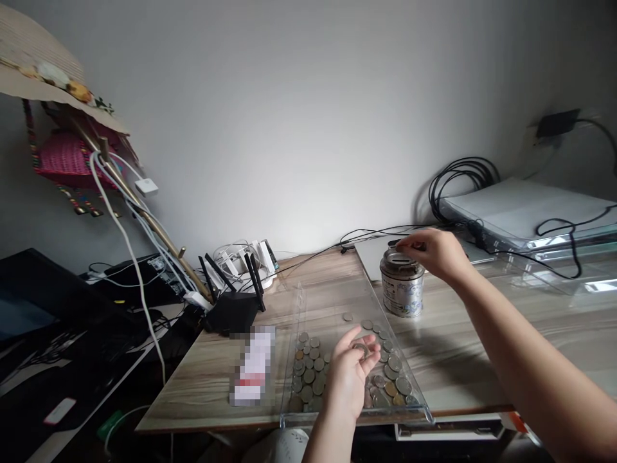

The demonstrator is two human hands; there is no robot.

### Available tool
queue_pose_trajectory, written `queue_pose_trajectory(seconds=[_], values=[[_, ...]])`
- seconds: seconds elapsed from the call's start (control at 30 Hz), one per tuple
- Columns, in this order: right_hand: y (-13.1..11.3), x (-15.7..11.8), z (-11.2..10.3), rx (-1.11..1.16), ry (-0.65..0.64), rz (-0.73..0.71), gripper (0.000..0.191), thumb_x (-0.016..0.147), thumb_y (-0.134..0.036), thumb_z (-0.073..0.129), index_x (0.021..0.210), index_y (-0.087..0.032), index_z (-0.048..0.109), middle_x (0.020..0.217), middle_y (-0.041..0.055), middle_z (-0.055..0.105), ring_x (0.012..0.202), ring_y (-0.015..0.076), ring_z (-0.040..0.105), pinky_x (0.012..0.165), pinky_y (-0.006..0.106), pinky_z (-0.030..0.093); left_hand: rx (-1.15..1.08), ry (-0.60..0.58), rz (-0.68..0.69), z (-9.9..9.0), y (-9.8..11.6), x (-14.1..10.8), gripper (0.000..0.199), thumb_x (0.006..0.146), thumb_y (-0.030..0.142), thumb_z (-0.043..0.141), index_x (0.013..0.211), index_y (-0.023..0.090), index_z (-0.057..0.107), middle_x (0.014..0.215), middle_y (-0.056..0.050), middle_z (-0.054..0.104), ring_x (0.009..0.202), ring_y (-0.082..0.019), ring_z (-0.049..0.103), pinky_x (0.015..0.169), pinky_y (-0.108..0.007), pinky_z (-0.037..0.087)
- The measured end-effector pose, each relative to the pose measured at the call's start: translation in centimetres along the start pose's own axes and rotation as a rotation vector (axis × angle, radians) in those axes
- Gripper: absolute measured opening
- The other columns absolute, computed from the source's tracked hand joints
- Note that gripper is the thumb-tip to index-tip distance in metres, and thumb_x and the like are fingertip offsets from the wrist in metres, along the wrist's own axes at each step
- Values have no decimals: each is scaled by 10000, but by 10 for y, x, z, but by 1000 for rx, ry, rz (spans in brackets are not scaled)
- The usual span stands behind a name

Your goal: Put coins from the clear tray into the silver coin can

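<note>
A clear plastic tray [299,321] lies on the wooden table with many coins [318,384] spread over its near part. Above the tray, my left hand [349,373] is palm up, its fingers curled around a coin [360,349]. To the right of the tray stands a round metal tin [403,288] with blue floral decoration. My right hand [436,254] is at the top of the tin, fingers pinched together near its lid; whatever they hold is too small to make out.
A black router [234,310] and a pixelated paper [254,366] are left of the tray. A coiled black cable [456,183] and clear plastic trays [544,212] sit at the back right. A straw hat [38,51] hangs at upper left.
</note>
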State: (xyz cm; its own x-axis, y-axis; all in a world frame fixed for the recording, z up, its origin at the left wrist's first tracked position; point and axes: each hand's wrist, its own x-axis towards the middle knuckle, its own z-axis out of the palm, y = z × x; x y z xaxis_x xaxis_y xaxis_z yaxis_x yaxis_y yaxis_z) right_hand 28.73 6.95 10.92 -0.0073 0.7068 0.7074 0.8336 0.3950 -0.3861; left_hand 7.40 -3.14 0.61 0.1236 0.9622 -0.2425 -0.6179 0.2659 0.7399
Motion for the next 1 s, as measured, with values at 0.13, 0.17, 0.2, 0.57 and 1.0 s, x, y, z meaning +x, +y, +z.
queue_pose_trajectory(seconds=[0.13, 0.17, 0.2, 0.57, 1.0], values=[[23, 7, 3, -66, -185, 46, 184, 666, -334, 552, 697, -221, 694, 695, 13, 668, 672, 167, 586, 557, 239, 405, 17, -20, 10, 1, -1, -1, 315, 679, 66, 535, 992, 97, 544, 838, -112, 636, 793, -170, 617, 801, -310, 449], [23, 7, 5, -69, -216, 58, 182, 665, -332, 551, 694, -225, 695, 694, 9, 669, 667, 164, 587, 551, 236, 404, 27, -17, 15, 1, -1, -2, 300, 683, 91, 559, 984, 101, 551, 834, -113, 642, 795, -172, 620, 785, -301, 457], [21, 6, 6, -75, -224, 72, 185, 665, -335, 550, 702, -227, 695, 694, 8, 669, 663, 164, 588, 543, 236, 401, 39, -8, 17, 1, 0, -2, 287, 683, 116, 581, 969, 103, 560, 826, -114, 647, 791, -174, 623, 757, -285, 467], [-55, -39, 26, 334, -553, -292, 278, 737, -366, 515, 875, -167, 652, 736, 43, 649, 584, 113, 533, 535, 217, 387, 17, 110, 43, 5, 5, -2, 195, 642, 238, 664, 756, 90, 610, 736, -109, 662, 635, -119, 628, 512, -137, 461], [-40, -26, 25, 276, -305, -155, 229, 740, -346, 518, 769, -180, 674, 705, 32, 651, 618, 120, 547, 569, 220, 387, -16, 33, -42, 1, 1, 0, 294, 672, 79, 454, 932, 87, 589, 629, -35, 551, 504, -57, 489, 463, -162, 376]])
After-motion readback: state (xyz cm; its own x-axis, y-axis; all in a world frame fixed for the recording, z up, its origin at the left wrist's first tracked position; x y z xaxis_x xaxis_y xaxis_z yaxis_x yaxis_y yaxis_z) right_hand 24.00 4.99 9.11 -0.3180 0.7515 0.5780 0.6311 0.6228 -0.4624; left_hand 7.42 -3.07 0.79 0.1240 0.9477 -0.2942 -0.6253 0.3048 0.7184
